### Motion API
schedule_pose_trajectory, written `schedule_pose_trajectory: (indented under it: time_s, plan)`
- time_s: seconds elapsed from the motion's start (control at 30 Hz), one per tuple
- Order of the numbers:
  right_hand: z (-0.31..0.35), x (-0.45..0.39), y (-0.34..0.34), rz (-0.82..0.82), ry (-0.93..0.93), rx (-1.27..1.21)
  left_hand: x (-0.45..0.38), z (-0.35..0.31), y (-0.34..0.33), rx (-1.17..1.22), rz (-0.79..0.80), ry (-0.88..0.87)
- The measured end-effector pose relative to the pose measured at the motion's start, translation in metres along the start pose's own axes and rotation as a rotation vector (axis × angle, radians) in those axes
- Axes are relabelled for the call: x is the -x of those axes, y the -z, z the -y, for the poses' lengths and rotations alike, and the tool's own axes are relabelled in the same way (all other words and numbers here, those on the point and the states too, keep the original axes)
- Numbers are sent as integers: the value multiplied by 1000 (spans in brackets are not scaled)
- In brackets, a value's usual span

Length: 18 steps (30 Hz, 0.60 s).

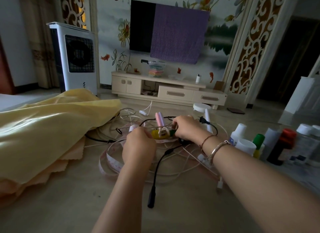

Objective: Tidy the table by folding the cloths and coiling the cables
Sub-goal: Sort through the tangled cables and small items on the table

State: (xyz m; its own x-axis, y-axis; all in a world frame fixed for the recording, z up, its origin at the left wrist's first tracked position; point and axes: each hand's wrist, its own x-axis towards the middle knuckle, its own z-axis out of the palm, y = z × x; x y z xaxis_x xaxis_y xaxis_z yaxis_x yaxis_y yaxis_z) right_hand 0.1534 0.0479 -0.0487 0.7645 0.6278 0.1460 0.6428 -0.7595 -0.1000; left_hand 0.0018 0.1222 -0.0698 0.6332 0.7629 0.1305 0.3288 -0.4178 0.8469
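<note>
Reaching forward, left hand (138,146) and right hand (186,128) pinch tangled cables (166,163).

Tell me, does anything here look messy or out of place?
Yes. The cables lie tangled, not coiled, under both hands, and the yellow cloth sits crumpled on the left, unfolded, covering part of the cables.
</note>
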Motion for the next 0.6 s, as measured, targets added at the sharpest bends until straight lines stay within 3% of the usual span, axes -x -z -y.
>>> schedule_pose_trajectory:
  time_s: [0.2,0.6]
  plan:
    - [-4,29,21,-96,103,-158,9,-8,-5,9,-12,-77]
    - [-11,60,14,39,76,-90,21,-8,-10,-58,-30,-72]
